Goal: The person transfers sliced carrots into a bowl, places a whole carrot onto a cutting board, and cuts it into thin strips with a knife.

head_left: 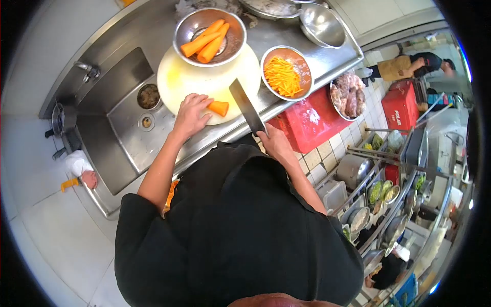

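My left hand (192, 117) rests on the round white cutting board (171, 84), fingers curled against the left end of a carrot piece (219, 108). The fingertips hide part of that end. In my right hand (277, 141) is the handle of a cleaver (246, 106). Its broad blade points up and away over the board's right side, apart from the carrot piece. On the board's far part stands a perforated metal bowl (236, 31) with several peeled carrots (209, 41). To the right, another perforated bowl (307, 72) holds shredded carrot (282, 77).
A steel sink (120, 112) lies at left, with a strainer cup (149, 96) in it. Metal bowls (322, 25) stand at the back. Below the counter edge are a red container (314, 120) and a bowl of raw meat (349, 94). Another person (409, 66) stands far right, near shelves.
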`<state>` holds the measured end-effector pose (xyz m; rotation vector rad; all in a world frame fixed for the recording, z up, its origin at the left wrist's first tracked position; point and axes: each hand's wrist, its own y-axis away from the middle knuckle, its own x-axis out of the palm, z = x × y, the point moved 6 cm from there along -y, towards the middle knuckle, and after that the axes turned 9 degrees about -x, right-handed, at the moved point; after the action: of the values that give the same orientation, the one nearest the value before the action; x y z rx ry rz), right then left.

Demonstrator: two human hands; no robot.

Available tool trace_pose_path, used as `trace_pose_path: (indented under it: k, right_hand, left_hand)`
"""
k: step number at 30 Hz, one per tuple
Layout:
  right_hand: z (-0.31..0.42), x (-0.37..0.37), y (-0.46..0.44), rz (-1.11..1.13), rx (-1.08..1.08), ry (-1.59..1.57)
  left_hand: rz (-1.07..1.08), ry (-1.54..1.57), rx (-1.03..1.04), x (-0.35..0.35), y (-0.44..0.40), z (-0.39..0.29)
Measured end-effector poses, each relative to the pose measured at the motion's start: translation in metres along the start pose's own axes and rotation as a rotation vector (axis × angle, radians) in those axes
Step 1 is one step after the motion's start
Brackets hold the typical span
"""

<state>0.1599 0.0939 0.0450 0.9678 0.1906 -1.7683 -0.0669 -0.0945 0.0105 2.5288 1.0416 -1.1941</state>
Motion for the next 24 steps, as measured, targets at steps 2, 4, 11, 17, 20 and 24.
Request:
trace_pose_path:
  k: [2,4,11,17,20,24]
  right_hand:
    - [0.002,-0.001,-0.002,-0.009,-0.014,0.046]
    - [0.004,0.001,-0.004,0.000,-0.022,0.080]
    - [0.008,0.003,-0.011,0.007,-0.002,0.139]
    - [0.019,-0.008,-0.005,0.009,0.015,0.162]
    - [0.022,-0.010,-0.003,0.012,-0.008,0.161]
    - [0.025,-0.009,-0.002,0.001,-0.031,0.184]
  left_hand:
    - [-0.011,0.004,0.018,0.005,0.002,-0.002]
    - [-0.004,0.045,-0.010,0.011,-0.005,0.001]
    - [-0.030,0.012,0.104,0.016,-0.032,0.003]
    - [-0.094,0.042,0.083,0.010,-0.017,-0.005]
    - [-0.112,0.017,0.100,0.010,-0.013,-0.011]
    - [-0.165,0.072,0.088,0.013,-0.013,-0.012]
